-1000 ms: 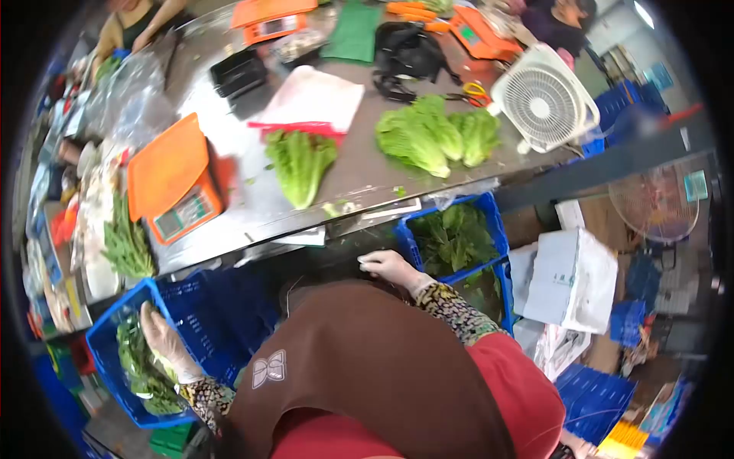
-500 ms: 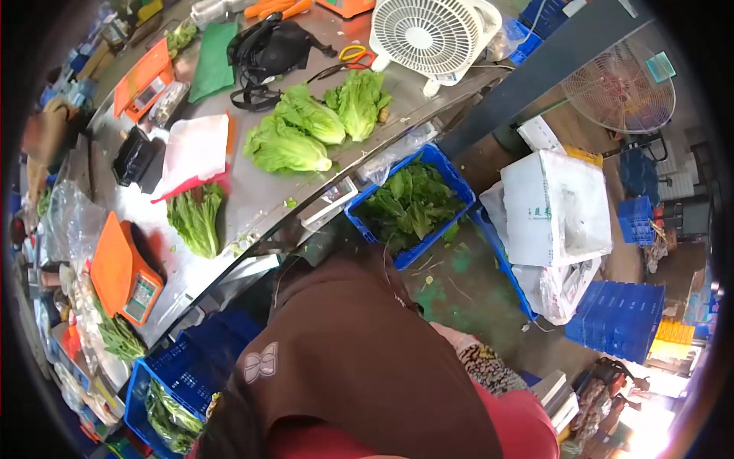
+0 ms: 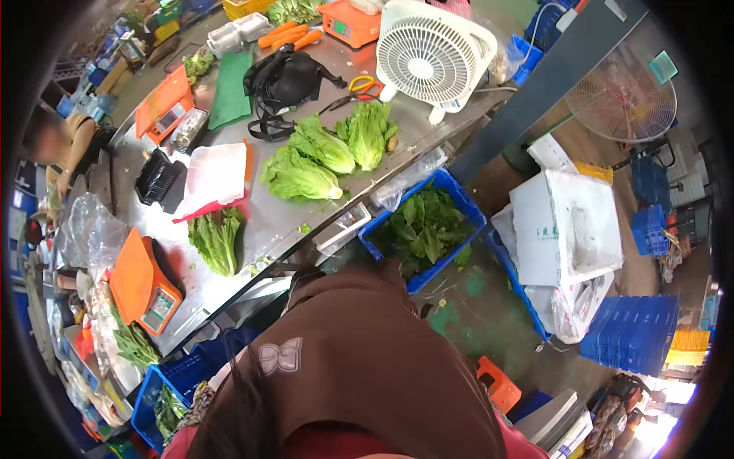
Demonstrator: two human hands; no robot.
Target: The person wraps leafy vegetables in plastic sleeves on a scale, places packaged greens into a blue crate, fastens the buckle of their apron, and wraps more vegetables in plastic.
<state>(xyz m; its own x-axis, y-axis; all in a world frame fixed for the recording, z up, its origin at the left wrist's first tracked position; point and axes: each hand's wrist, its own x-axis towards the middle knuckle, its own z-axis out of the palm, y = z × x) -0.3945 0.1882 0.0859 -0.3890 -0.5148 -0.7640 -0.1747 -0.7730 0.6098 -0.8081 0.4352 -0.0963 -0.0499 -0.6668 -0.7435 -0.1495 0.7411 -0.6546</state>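
Observation:
My left hand [image 3: 221, 375] shows only as a pale bit past its patterned sleeve [image 3: 200, 403], beside my brown apron; its fingers are hidden. A blue crate with leafy greens [image 3: 167, 413] is nearest to it. My right hand is out of sight. On the metal table lie several heads of lettuce [image 3: 304, 174], grouped near the edge. Another bunch of lettuce [image 3: 215, 241] lies by a stack of white sheets [image 3: 212, 177]. Below the table edge, in front of my apron, a blue crate [image 3: 423, 280] holds dark leafy greens [image 3: 425, 229].
Orange scales [image 3: 139, 283], scissors [image 3: 365, 86], a black bag [image 3: 284, 76], carrots [image 3: 290, 34] and a white fan [image 3: 428, 61] stand or lie on the table. A grey post [image 3: 527, 99] rises at its edge. White foam boxes [image 3: 566, 222] sit to the right. Another person [image 3: 73, 145] is at the far left.
My right hand, seen by my side before, has dropped out of view. Part of my left arm now shows at lower left. The view has shifted, and an orange object appears at lower right.

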